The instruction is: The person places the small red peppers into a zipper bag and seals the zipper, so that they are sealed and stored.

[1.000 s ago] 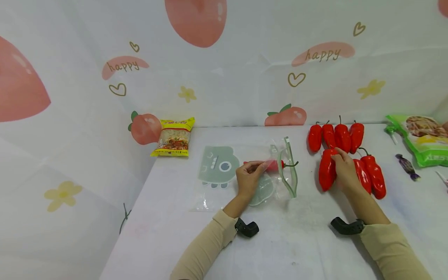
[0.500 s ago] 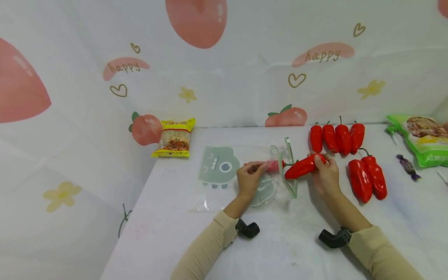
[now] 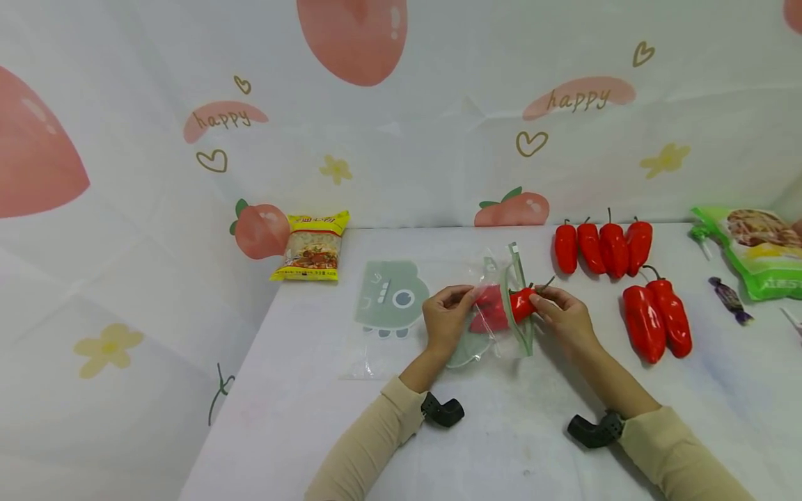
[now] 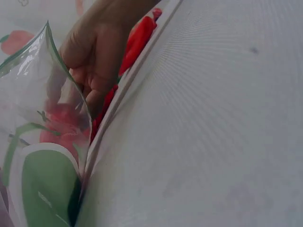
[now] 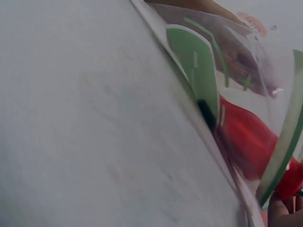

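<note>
A clear zip bag (image 3: pixel 376 355) with a green cartoon print lies flat, its green-edged mouth facing right and standing ajar. My left hand (image 3: pixel 446 320) pinches the bag's upper film near the mouth. A red pepper (image 3: pixel 521 304) goes through the mouth, its body inside and its stem end sticking out. At that stem end my right hand (image 3: pixel 567 320) grips it between thumb and fingers. Another red pepper (image 3: pixel 485 296) shows through the film, partly hidden by the left hand. From the right wrist view, the gripped pepper (image 5: pixel 248 137) slants down to my right fingertips (image 5: pixel 279 208).
Several red peppers (image 3: pixel 612 249) stand in a row at the back right, with two more peppers (image 3: pixel 645 323) nearer. A green food packet (image 3: pixel 761 243), a green lollipop (image 3: pixel 700 236) and a wrapped candy (image 3: pixel 729 299) lie farther right. A yellow food packet (image 3: pixel 311 247) sits back left.
My right hand has picked a pepper from the front group, carried it left and pushed it stem-end last into the bag's mouth. The left hand has stayed on the bag.
</note>
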